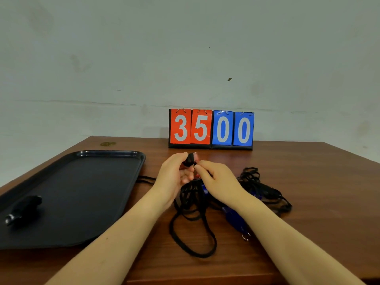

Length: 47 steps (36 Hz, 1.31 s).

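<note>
Both hands are raised a little above the counter (pixel 312 182), near its middle. The left hand (pixel 174 173) curls its fingers round a small black piece (pixel 190 158) with a bit of red showing. The right hand (pixel 216 179) pinches the cords (pixel 193 202) just below that piece. The cords hang from the grip and trail in loops onto the wood toward the near edge. More of them lie in a tangle to the right, behind the right wrist, with a blue clip (pixel 232 217) and a metal ring (pixel 245 236) beside that forearm.

To the left, a black tray (pixel 111 153) runs from near the back edge almost to the front. Its right rim is near the left forearm, and one cord reaches toward that rim. A dark bundle (pixel 24 206) lies in the tray's near left part. A scoreboard (pixel 210 129) reading 3500 stands at the back edge, just behind the hands. Bare wood lies to the right of the tangle, out to the right edge.

The counter is reddish-brown wood, set against a pale, stained wall (pixel 185 48).
</note>
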{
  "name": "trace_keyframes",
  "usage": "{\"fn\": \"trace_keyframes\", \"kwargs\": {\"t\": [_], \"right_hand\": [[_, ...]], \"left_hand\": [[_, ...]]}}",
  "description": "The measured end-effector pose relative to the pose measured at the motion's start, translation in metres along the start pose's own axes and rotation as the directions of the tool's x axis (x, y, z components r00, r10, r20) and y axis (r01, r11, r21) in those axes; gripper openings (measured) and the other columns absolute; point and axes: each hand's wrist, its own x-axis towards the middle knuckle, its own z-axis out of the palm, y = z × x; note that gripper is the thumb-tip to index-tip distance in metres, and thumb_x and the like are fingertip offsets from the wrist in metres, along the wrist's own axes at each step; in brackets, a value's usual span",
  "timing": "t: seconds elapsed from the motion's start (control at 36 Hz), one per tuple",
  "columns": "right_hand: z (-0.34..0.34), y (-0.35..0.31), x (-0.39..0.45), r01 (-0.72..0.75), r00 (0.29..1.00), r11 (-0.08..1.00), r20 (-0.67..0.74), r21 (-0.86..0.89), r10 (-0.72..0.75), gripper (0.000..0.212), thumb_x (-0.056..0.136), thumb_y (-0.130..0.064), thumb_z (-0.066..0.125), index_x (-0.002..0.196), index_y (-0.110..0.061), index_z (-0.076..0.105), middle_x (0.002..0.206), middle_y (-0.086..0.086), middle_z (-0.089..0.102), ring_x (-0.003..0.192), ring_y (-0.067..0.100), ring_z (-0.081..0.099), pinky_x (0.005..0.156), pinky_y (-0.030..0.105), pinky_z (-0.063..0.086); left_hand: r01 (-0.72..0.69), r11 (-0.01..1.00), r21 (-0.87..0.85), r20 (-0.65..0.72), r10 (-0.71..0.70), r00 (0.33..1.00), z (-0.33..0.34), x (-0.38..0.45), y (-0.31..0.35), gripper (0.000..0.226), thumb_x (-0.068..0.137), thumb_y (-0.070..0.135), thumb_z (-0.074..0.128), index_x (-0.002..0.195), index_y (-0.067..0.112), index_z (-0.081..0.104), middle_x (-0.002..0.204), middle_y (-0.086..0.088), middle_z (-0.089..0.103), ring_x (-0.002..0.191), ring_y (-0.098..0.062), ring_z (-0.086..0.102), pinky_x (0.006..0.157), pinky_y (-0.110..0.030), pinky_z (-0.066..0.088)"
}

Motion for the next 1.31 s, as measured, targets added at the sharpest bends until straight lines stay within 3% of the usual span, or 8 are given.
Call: {"fn": "trace_keyframes", "kwargs": {"t": [0.17, 0.36, 0.44, 0.53, 0.61, 0.83, 1.14, 1.31], "right_hand": [[-0.001, -0.003, -0.001, -0.019, 0.996, 0.998, 0.089, -0.055, 0.023, 0.035, 0.103, -0.026, 0.04, 0.071, -0.041, 0.045, 0.063, -0.015, 0.049, 0.064, -0.007, 0.05, 0.061, 0.013, 0.034], [-0.003, 0.0, -0.001, -0.029, 0.985, 0.995, 0.166, -0.092, 0.044, 0.029, 0.102, -0.028, 0.038, 0.085, -0.018, 0.06, 0.075, -0.01, 0.057, 0.073, 0.003, 0.054, 0.069, 0.02, 0.043], [-0.002, -0.003, 0.0, -0.072, 0.989, 0.997, 0.132, 0.011, 0.07, 0.029, 0.102, -0.027, 0.038, 0.089, -0.017, 0.062, 0.083, -0.002, 0.064, 0.081, 0.01, 0.06, 0.079, 0.032, 0.05], [-0.002, -0.003, 0.001, -0.098, 0.993, 0.994, 0.064, 0.053, 0.094, 0.027, 0.101, -0.025, 0.041, 0.087, -0.018, 0.063, 0.082, -0.001, 0.064, 0.079, 0.008, 0.06, 0.077, 0.029, 0.05], [-0.006, -0.001, 0.002, -0.116, 0.991, 0.99, -0.052, 0.084, 0.121, 0.026, 0.1, -0.025, 0.046, 0.078, -0.026, 0.06, 0.075, -0.007, 0.061, 0.074, 0.0, 0.057, 0.068, 0.014, 0.044], [-0.013, 0.002, 0.007, -0.157, 0.958, 0.96, -0.201, 0.231, 0.205, 0.019, 0.095, -0.03, 0.055, 0.084, -0.021, 0.066, 0.076, -0.005, 0.064, 0.074, 0.002, 0.059, 0.067, 0.01, 0.045], [-0.011, -0.001, 0.005, -0.137, 0.967, 0.954, -0.174, 0.267, 0.187, 0.018, 0.095, -0.025, 0.056, 0.081, -0.025, 0.068, 0.08, -0.005, 0.068, 0.079, 0.002, 0.061, 0.073, 0.009, 0.046], [-0.003, -0.003, 0.005, -0.078, 0.99, 0.988, -0.106, 0.136, 0.093, 0.019, 0.096, -0.025, 0.054, 0.086, -0.02, 0.069, 0.078, -0.008, 0.067, 0.077, 0.003, 0.062, 0.073, 0.016, 0.049]], "left_hand": [[-0.086, 0.958, 0.273, -0.068, 0.109, 0.992, -0.004, 0.005, -0.006, 0.017, 0.099, 0.024, 0.048, 0.106, 0.013, 0.06, 0.073, -0.004, 0.061, 0.054, -0.01, 0.053, 0.05, -0.019, 0.043], [-0.198, 0.706, 0.68, 0.003, 0.267, 0.964, -0.011, 0.009, -0.013, 0.011, 0.101, 0.024, 0.042, 0.105, 0.025, 0.052, 0.088, 0.002, 0.063, 0.069, -0.01, 0.06, 0.06, -0.02, 0.045], [-0.196, 0.601, 0.775, 0.059, 0.241, 0.969, -0.014, 0.009, -0.013, 0.01, 0.102, 0.025, 0.04, 0.104, 0.026, 0.049, 0.09, 0.002, 0.061, 0.073, -0.009, 0.058, 0.062, -0.021, 0.042], [-0.205, 0.495, 0.845, 0.146, 0.155, 0.977, -0.013, 0.006, -0.012, 0.011, 0.102, 0.028, 0.038, 0.107, 0.026, 0.049, 0.093, 0.002, 0.061, 0.081, -0.009, 0.058, 0.062, -0.022, 0.042], [-0.219, 0.547, 0.808, 0.208, 0.084, 0.975, -0.009, 0.001, -0.008, 0.015, 0.102, 0.03, 0.038, 0.11, 0.027, 0.05, 0.095, 0.001, 0.063, 0.085, -0.015, 0.062, 0.071, -0.031, 0.05], [-0.13, 0.892, 0.433, 0.214, 0.038, 0.976, -0.004, -0.002, -0.004, 0.022, 0.102, 0.025, 0.04, 0.097, 0.019, 0.06, 0.065, 0.001, 0.051, 0.053, -0.01, 0.044, 0.052, -0.023, 0.037], [-0.057, 0.987, 0.153, 0.198, 0.026, 0.98, 0.0, -0.001, -0.006, 0.019, 0.098, 0.024, 0.047, 0.096, 0.01, 0.06, 0.057, 0.003, 0.045, 0.05, -0.011, 0.035, 0.048, -0.025, 0.03], [0.088, 0.993, -0.081, 0.052, -0.084, 0.995, -0.005, 0.003, -0.005, 0.022, 0.097, 0.025, 0.048, 0.096, 0.007, 0.06, 0.057, 0.001, 0.042, 0.048, -0.008, 0.034, 0.043, -0.019, 0.028]]}}
